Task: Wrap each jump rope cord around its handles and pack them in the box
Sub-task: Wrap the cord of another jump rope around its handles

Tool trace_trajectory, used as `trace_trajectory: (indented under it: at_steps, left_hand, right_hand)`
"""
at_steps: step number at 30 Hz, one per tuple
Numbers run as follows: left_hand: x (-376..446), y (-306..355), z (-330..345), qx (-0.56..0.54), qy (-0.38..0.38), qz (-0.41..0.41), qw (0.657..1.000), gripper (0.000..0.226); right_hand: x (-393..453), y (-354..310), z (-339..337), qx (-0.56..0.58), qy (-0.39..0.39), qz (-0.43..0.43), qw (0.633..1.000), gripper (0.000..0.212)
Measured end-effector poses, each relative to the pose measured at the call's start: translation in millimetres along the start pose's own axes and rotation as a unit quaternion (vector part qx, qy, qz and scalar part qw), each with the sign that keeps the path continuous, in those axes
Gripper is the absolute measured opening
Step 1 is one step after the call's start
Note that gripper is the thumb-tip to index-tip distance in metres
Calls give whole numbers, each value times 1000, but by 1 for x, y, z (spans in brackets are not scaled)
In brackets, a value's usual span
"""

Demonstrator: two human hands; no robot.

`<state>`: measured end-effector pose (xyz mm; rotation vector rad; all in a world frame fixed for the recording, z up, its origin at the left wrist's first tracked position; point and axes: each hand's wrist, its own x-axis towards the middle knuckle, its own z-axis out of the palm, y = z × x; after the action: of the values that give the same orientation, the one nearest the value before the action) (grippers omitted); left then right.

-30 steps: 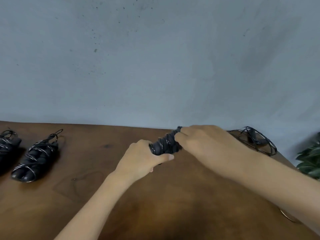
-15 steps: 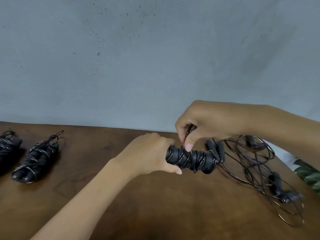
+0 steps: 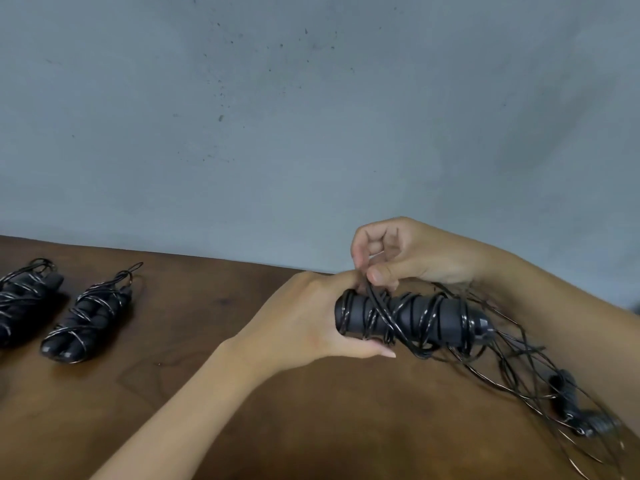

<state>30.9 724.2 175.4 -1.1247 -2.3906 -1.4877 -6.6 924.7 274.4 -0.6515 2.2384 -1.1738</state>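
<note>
Fingers of the right hand [image 3: 412,252] are curled, thumb and forefinger pinching the cord [image 3: 375,299] just above the bundle. The left hand [image 3: 311,317] grips the near end of the paired handles [image 3: 408,318], fingers closed round them, thumb beneath.

Change noted: half a second ago the right hand pinched the cord higher, above the middle of the bundle; it now sits lower, at the left end, touching the left hand's fingers. The bundle carries several turns and is held just above the table [image 3: 194,341]. Judgement: the wrap is near its finish, with the tail being tucked or secured.

Two wrapped ropes [image 3: 86,317] lie well apart on the table's left. A loose rope [image 3: 568,407] lies tangled beneath the right forearm, not yet wound. No box is in view, so packing remains outstanding.
</note>
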Motion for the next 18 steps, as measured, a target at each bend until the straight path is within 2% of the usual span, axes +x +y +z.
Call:
trace_trajectory:
  at_steps: [4, 7, 10, 12, 13, 15, 18]
  left_hand:
    - [-7, -7, 4, -49, 50, -45, 997, 74]
    - [-11, -8, 9, -85, 54, -44, 994, 80]
    - [-14, -15, 15, -106, 58, -14, 993, 80]
    - [-15, -18, 19, -145, 71, -8, 987, 71]
    - [-15, -17, 21, -175, 76, -12, 982, 64]
    - [-16, -13, 24, -231, 84, -13, 969, 52]
    - [-15, -16, 31, -306, 121, -22, 944, 36]
  right_hand:
    - [6, 24, 8, 77, -5, -11, 997, 20]
    - [13, 39, 11, 89, -17, 8, 996, 35]
    - [16, 47, 12, 106, -29, 55, 992, 41]
    - [18, 54, 12, 96, -24, 84, 991, 55]
    - [17, 57, 13, 79, -14, 92, 993, 54]
    - [12, 61, 15, 44, -4, 92, 995, 32]
    - [-3, 55, 16, 7, 9, 93, 996, 13]
